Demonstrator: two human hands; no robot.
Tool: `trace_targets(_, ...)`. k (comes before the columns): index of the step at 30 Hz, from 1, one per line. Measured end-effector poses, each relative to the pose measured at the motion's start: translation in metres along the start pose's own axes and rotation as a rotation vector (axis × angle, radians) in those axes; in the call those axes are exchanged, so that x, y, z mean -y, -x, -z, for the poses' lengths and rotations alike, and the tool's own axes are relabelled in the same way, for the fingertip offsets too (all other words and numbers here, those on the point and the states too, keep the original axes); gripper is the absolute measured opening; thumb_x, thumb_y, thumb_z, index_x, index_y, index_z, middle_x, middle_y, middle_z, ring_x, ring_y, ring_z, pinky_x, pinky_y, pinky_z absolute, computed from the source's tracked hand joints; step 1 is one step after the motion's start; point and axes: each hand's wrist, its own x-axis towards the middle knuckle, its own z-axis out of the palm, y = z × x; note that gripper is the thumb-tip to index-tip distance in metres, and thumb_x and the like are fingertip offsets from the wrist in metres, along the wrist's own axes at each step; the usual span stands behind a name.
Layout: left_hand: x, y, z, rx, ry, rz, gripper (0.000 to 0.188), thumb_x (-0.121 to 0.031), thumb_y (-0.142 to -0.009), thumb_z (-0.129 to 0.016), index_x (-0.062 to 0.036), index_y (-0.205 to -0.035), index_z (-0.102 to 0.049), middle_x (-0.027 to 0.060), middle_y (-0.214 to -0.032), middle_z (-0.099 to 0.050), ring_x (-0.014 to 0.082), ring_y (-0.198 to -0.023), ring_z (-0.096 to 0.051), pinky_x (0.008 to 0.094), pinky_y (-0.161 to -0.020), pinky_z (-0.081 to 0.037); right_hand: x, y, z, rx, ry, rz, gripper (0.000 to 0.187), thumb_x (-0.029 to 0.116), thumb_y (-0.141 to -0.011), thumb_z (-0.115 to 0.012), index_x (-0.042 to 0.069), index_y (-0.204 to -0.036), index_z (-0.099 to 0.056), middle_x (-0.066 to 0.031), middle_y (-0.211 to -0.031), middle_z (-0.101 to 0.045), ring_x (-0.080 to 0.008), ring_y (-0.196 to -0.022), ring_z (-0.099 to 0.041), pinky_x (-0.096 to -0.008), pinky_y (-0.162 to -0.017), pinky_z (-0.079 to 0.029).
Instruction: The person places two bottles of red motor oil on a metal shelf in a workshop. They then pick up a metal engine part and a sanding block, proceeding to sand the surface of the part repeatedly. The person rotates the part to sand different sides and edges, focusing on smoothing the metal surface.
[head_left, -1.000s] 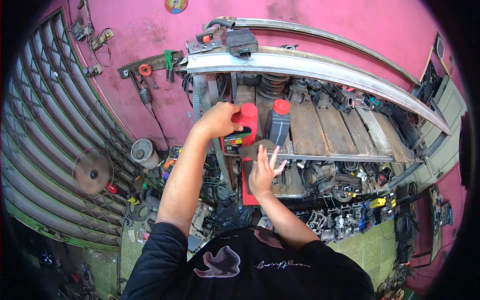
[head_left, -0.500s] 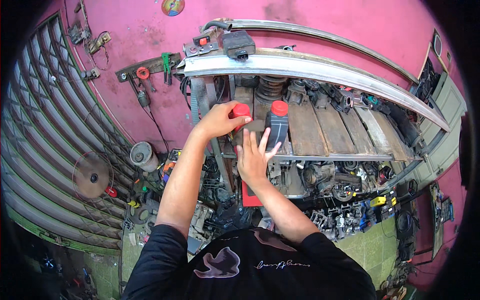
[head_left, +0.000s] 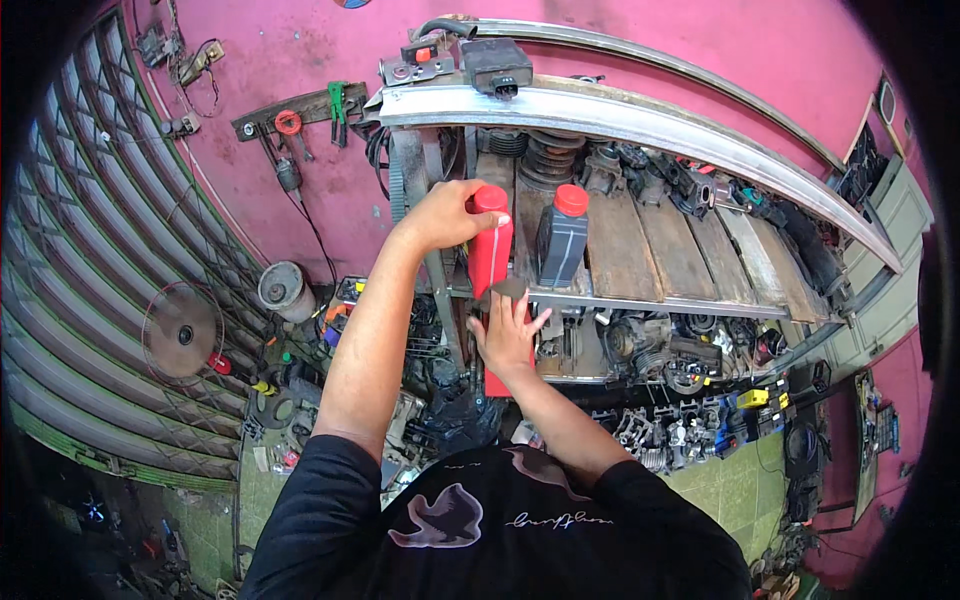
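My left hand (head_left: pixel 443 215) grips a red plastic bottle (head_left: pixel 489 255) near its red cap, with the thumb across the neck. The bottle stands upright at the near left end of the wooden shelf. Lower down, my right hand (head_left: pixel 508 338) presses a greyish-brown rag (head_left: pixel 513 287) to the bottle's base, its thumb and little finger spread out to the sides. The rag hides part of the bottle's bottom edge. Just right of it, a dark grey bottle (head_left: pixel 562 246) with a red cap stands untouched on the planks.
A metal rail (head_left: pixel 640 130) crosses above the shelf planks (head_left: pixel 625 245), with a black box (head_left: pixel 497 65) on it. Coil springs (head_left: pixel 550 160) and engine parts line the back. More parts fill the lower shelf. A fan (head_left: pixel 185 335) stands left beside the folding metal gate.
My right hand and the rag have slid down the red bottle to its base, uncovering its side. My left hand stays at the top. The view has shifted slightly.
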Motion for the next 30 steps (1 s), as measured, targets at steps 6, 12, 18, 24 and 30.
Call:
trace_targets(6, 0.0, 0.002, 0.0, -0.048, -0.034, 0.016, 0.054, -0.042, -0.086, -0.081, 0.0015, -0.117, -0.071, 0.0228, -0.104, -0.075, 0.0344, -0.099, -0.074, 0.042, -0.088, -0.056, 0.03, -0.062, 0.07, -0.354, -0.045, 0.062, 0.068, 0.05, -0.102, -0.053, 0.003, -0.15, -0.045, -0.0161, -0.152, -0.043, -0.0455, -0.154, -0.018, -0.0847, -0.11, -0.001)
trace_targets(12, 0.0, 0.0, -0.002, -0.02, 0.01, 0.02, 0.054, -0.041, -0.086, -0.082, 0.0014, -0.117, -0.071, 0.0229, -0.106, -0.075, 0.0338, -0.1, -0.074, 0.0422, -0.088, -0.056, -0.009, -0.013, -0.002, -0.196, -0.037, 0.135, 0.051, 0.028, -0.098, -0.06, 0.007, -0.144, -0.052, -0.0123, -0.141, -0.049, -0.0441, -0.156, -0.019, -0.0869, -0.108, -0.001)
trace_targets(18, -0.011, 0.015, -0.012, -0.146, -0.003, 0.12, 0.068, -0.044, -0.086, -0.081, 0.0039, -0.13, -0.062, 0.0271, -0.112, -0.073, 0.0419, -0.102, -0.072, 0.0474, -0.089, -0.056, 0.004, -0.008, 0.02, -0.461, -0.459, -0.008, 0.057, 0.011, -0.103, -0.05, 0.006, -0.158, -0.04, -0.0114, -0.157, -0.049, -0.0426, -0.158, -0.019, -0.0656, -0.12, 0.01)
trace_targets(24, -0.024, 0.052, -0.064, -0.553, -0.179, 0.208, 0.096, -0.042, -0.08, -0.085, 0.0048, -0.152, -0.04, 0.0308, -0.132, -0.063, 0.043, -0.114, -0.067, 0.0491, -0.092, -0.057, -0.001, -0.078, 0.157, -0.438, -0.594, 0.059, 0.046, 0.023, -0.105, -0.051, 0.017, -0.151, -0.054, -0.0069, -0.152, -0.057, -0.0362, -0.155, -0.031, -0.0675, -0.12, 0.006)
trace_targets(30, 0.012, 0.055, -0.094, -0.645, -0.152, 0.066, 0.094, -0.038, -0.078, -0.087, 0.0005, -0.152, -0.043, 0.0246, -0.147, -0.055, 0.0412, -0.124, -0.062, 0.0456, -0.098, -0.055, 0.005, -0.142, 0.201, -0.066, -0.301, 0.338, 0.037, 0.038, -0.099, -0.062, 0.028, -0.133, -0.069, -0.0038, -0.137, -0.065, -0.0318, -0.139, -0.051, -0.0771, -0.11, -0.013)
